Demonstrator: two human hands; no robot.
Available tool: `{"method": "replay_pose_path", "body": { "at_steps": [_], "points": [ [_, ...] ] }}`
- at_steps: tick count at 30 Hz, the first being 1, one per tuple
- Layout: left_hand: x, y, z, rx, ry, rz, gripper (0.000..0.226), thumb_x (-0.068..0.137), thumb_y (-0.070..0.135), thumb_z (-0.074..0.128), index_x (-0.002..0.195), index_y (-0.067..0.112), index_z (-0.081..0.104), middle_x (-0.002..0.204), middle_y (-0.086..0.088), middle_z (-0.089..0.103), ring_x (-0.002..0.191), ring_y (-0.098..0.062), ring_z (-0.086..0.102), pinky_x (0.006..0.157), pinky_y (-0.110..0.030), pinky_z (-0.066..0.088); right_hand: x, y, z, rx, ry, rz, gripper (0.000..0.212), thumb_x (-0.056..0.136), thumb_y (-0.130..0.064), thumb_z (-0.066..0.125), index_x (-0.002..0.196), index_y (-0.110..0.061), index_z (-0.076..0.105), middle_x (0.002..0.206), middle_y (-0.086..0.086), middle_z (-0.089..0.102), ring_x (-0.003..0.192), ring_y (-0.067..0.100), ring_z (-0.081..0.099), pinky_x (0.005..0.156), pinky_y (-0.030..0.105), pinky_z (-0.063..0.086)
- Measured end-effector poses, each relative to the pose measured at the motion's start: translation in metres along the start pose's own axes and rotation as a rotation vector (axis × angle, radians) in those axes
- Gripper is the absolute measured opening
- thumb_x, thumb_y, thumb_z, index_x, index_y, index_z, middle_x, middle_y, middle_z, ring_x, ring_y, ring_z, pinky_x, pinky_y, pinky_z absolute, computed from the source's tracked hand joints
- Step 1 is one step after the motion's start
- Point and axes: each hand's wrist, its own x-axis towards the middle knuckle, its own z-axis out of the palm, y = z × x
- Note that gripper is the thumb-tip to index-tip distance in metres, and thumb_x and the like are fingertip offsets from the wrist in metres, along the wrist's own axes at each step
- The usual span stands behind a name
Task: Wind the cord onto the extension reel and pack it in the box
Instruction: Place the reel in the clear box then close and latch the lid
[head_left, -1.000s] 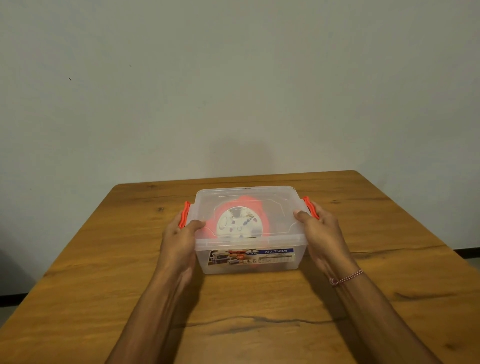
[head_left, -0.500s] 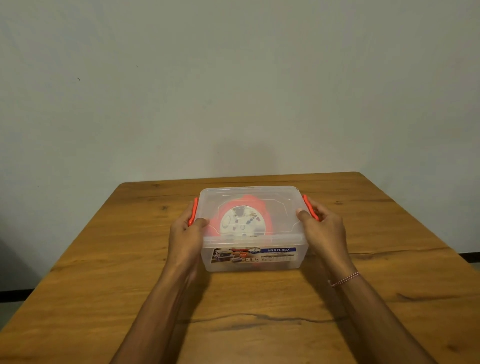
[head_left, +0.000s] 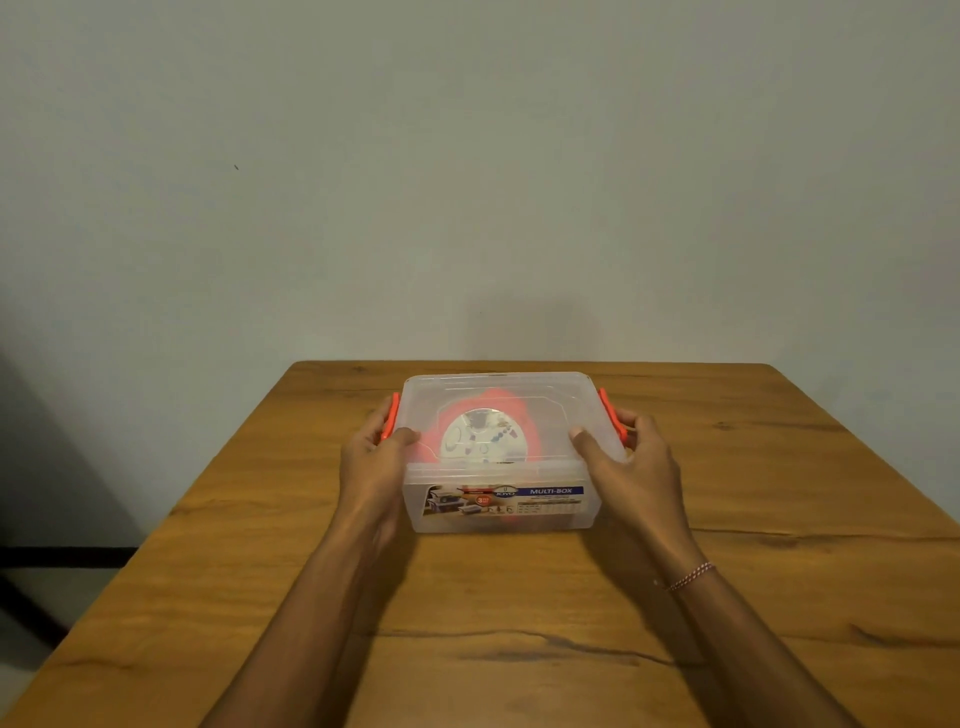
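Note:
A clear plastic box (head_left: 558, 519) with its lid on stands on the wooden table (head_left: 260, 519). Through the lid I see the orange extension reel (head_left: 485, 434) with a white round face; its cord cannot be made out. Orange latches sit on both ends: the left latch (head_left: 390, 415) and the right latch (head_left: 612, 415). My left hand (head_left: 371, 467) grips the box's left end, thumb on the lid. My right hand (head_left: 628, 462) grips the right end, thumb on the lid and fingers around the latch.
A plain wall rises right behind the table's far edge. The table's left edge drops to a light floor with a dark skirting strip (head_left: 62, 556). Bare wood surrounds the box on all sides.
Both orange latches have swung up against the box's ends. My hands stayed on the ends, and the view shifted slightly.

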Motion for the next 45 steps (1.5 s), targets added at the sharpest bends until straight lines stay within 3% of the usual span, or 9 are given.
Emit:
{"method": "replay_pose_path", "body": {
  "at_steps": [5, 9, 14, 20, 23, 27, 33, 41, 45],
  "points": [
    [0.035, 0.02, -0.034, -0.008, 0.063, 0.023, 0.051, 0.093, -0.003, 0.057, 0.139, 0.02, 0.053, 0.115, -0.002, 0.067, 0.084, -0.027, 0.072, 0.059, -0.037, 0.064, 0.008, -0.015, 0.038, -0.01, -0.223, -0.058, 0.082, 0.064, -0.058, 0.079, 0.133, -0.034, 0.041, 0.102, -0.031, 0.05, 0.084, -0.006, 0.058, 0.053, 0.009, 0.049],
    [0.072, 0.032, -0.067, 0.107, 0.122, 0.054, 0.042, 0.09, 0.0, 0.059, 0.131, 0.01, 0.053, 0.115, -0.015, 0.063, 0.08, -0.026, 0.069, 0.049, -0.03, 0.058, 0.021, -0.028, 0.082, -0.026, -0.364, -0.099, 0.085, 0.064, -0.058, 0.08, 0.136, -0.038, 0.037, 0.109, -0.027, 0.058, 0.089, -0.007, 0.06, 0.062, 0.012, 0.053],
    [0.124, 0.043, -0.097, 0.116, 0.242, 0.043, 0.031, 0.089, 0.003, 0.061, 0.118, 0.007, 0.054, 0.112, -0.018, 0.062, 0.08, -0.028, 0.066, 0.052, -0.032, 0.056, 0.048, -0.032, 0.15, -0.03, -0.386, -0.093, 0.085, 0.068, -0.056, 0.079, 0.136, -0.029, 0.036, 0.124, -0.008, 0.06, 0.107, 0.014, 0.062, 0.084, 0.038, 0.057],
    [0.169, 0.05, -0.11, 0.198, 0.3, 0.109, 0.032, 0.097, 0.011, 0.058, 0.128, 0.016, 0.059, 0.109, -0.011, 0.068, 0.084, -0.027, 0.071, 0.057, -0.032, 0.06, 0.084, -0.037, 0.209, -0.057, -0.383, -0.084, 0.09, 0.072, -0.053, 0.078, 0.139, -0.015, 0.032, 0.126, 0.0, 0.06, 0.105, 0.019, 0.062, 0.083, 0.036, 0.057],
    [0.185, 0.054, -0.114, 0.188, 0.298, 0.094, 0.032, 0.099, 0.013, 0.056, 0.13, 0.017, 0.059, 0.108, -0.01, 0.069, 0.079, -0.023, 0.07, 0.048, -0.027, 0.058, 0.096, -0.037, 0.228, -0.055, -0.39, -0.074, 0.09, 0.073, -0.052, 0.077, 0.14, -0.016, 0.03, 0.13, 0.001, 0.059, 0.104, 0.019, 0.062, 0.077, 0.032, 0.058],
    [0.202, 0.06, -0.118, 0.215, 0.296, 0.069, 0.028, 0.101, 0.017, 0.051, 0.128, 0.019, 0.057, 0.098, -0.004, 0.068, 0.077, -0.021, 0.069, 0.043, -0.025, 0.055, 0.103, -0.039, 0.248, -0.043, -0.399, -0.047, 0.101, 0.074, -0.053, 0.075, 0.149, -0.019, 0.015, 0.14, 0.005, 0.051, 0.113, 0.026, 0.059, 0.087, 0.041, 0.057],
    [0.218, 0.062, -0.124, 0.192, 0.279, -0.072, 0.028, 0.102, 0.03, 0.047, 0.117, 0.008, 0.056, 0.089, -0.009, 0.07, 0.072, -0.023, 0.069, 0.049, -0.03, 0.052, 0.101, -0.039, 0.267, 0.06, -0.401, 0.0, 0.1, 0.078, -0.053, 0.072, 0.15, -0.03, 0.006, 0.135, -0.001, 0.054, 0.095, 0.012, 0.06, 0.059, 0.013, 0.05],
    [0.233, 0.064, -0.136, 0.145, 0.238, -0.124, 0.034, 0.101, 0.036, 0.046, 0.119, 0.009, 0.056, 0.106, -0.014, 0.071, 0.078, -0.025, 0.068, 0.054, -0.034, 0.051, 0.104, -0.041, 0.282, 0.123, -0.429, 0.05, 0.1, 0.077, -0.054, 0.073, 0.148, -0.035, 0.005, 0.134, -0.001, 0.052, 0.098, 0.014, 0.062, 0.06, 0.014, 0.051],
    [0.24, 0.065, -0.138, 0.198, 0.289, -0.098, 0.037, 0.099, 0.037, 0.047, 0.12, 0.008, 0.056, 0.103, -0.014, 0.07, 0.077, -0.026, 0.067, 0.058, -0.034, 0.052, 0.104, -0.041, 0.29, 0.119, -0.409, 0.054, 0.1, 0.075, -0.056, 0.074, 0.147, -0.035, 0.008, 0.13, -0.001, 0.055, 0.086, 0.006, 0.061, 0.054, 0.012, 0.049]
  ]
}}
